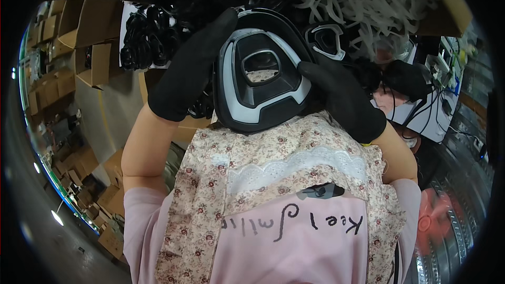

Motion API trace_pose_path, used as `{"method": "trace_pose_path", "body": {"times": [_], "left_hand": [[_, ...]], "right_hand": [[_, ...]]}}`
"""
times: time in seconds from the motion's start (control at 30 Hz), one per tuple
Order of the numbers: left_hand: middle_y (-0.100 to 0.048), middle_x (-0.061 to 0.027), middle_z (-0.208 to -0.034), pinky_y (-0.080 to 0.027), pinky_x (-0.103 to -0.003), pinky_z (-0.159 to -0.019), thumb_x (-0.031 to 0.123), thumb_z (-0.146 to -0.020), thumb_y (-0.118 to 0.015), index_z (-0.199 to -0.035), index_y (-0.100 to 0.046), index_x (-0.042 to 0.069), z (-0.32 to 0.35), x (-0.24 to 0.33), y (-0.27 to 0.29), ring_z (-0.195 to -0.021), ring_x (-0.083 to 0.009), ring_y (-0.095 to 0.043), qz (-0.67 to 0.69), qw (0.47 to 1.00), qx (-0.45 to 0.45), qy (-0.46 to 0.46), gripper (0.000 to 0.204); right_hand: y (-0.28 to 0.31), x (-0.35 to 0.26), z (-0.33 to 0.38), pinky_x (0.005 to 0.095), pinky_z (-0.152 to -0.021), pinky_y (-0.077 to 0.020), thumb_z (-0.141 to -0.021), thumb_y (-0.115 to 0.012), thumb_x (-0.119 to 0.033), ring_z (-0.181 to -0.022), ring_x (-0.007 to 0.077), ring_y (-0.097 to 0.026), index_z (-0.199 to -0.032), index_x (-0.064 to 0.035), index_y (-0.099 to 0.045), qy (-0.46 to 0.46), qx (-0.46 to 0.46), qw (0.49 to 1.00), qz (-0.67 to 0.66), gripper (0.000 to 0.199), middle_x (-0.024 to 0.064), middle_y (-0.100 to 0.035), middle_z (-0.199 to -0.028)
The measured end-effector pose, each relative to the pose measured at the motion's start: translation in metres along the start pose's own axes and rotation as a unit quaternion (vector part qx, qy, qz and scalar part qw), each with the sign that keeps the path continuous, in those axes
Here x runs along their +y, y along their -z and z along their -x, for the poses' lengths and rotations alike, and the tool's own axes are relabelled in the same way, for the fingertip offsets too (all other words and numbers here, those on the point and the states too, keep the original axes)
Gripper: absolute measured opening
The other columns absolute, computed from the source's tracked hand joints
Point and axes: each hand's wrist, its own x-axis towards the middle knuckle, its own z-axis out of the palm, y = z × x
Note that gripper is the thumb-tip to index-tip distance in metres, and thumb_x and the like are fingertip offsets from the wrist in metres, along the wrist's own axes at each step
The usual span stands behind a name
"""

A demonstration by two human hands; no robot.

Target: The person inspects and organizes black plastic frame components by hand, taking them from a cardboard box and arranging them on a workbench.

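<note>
A black, rounded-triangular plastic housing (255, 97) with light grey trim and a shiny window-like centre is held up above my apron. My left hand (192, 68), in a black glove, grips its left edge, with fingers reaching up toward the top. On the other side my right hand (344, 94), also gloved in black, has its thumb against the right edge of the grey trim; its other fingers are hidden behind the housing. A smaller black frame with grey trim (326, 42) lies just beyond the right hand.
A heap of translucent curved strips (363, 0) sits at the far right, beside a cardboard flap (447, 0). Black looped parts (150, 37) are piled at the far left. Cables (421, 108) cross a white surface on the right. Open cartons (97, 66) and a red fan (434, 218) stand around.
</note>
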Motion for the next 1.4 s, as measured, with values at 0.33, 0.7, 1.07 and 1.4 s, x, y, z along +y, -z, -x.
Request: {"method": "trace_pose_path", "body": {"times": [0.33, 0.7, 1.07, 1.4], "left_hand": [[-0.057, -0.0122, -0.133, -0.044, -0.034, -0.103, 0.001, -0.087, -0.065, -0.144, -0.04, 0.001, 0.001, 0.002, -0.001, -0.121, -0.0203, -0.056, 0.007, 1.0, 0.003, -0.01, 0.062], [-0.066, -0.0077, -0.108, -0.052, -0.027, -0.083, 0.002, -0.08, -0.066, -0.123, -0.059, 0.002, -0.03, 0.021, -0.006, -0.095, -0.0141, -0.063, -0.077, 0.992, 0.068, 0.067, 0.044], [-0.067, -0.0086, -0.105, -0.053, -0.028, -0.079, -0.003, -0.074, -0.069, -0.113, -0.06, 0.003, -0.025, -0.033, -0.034, -0.09, -0.0151, -0.064, -0.008, 0.986, 0.167, 0.004, 0.041], [-0.063, -0.0048, -0.105, -0.048, -0.042, -0.087, 0.022, -0.07, -0.082, -0.107, -0.062, 0.016, 0.004, -0.01, -0.009, -0.09, -0.0181, -0.061, -0.481, 0.771, 0.058, -0.413, 0.042]], "right_hand": [[-0.007, -0.002, 0.004, 0.0308, -0.08, -0.0583, -0.097, -0.054, -0.023, -0.097, 0.0169, -0.064, -0.135, -0.0028, -0.045, 0.016, -0.001, 1.0, -0.015, 0.044, 0.0091, -0.06, -0.113], [0.001, 0.017, -0.033, 0.0324, -0.081, -0.0507, -0.087, -0.064, -0.012, -0.094, 0.0184, -0.062, -0.12, -0.0005, -0.054, 0.327, 0.106, 0.903, 0.259, 0.036, 0.0099, -0.06, -0.104], [0.002, 0.033, -0.044, 0.0304, -0.084, -0.0501, -0.086, -0.065, -0.013, -0.1, 0.0164, -0.062, -0.12, 0.0013, -0.057, 0.324, 0.147, 0.903, 0.242, 0.038, 0.011, -0.066, -0.108], [0.02, 0.026, -0.04, 0.0387, -0.076, -0.048, -0.061, -0.082, -0.019, -0.094, 0.0297, -0.058, -0.113, -0.004, -0.061, 0.658, 0.139, 0.568, 0.475, 0.058, 0.0147, -0.056, -0.11]]}}
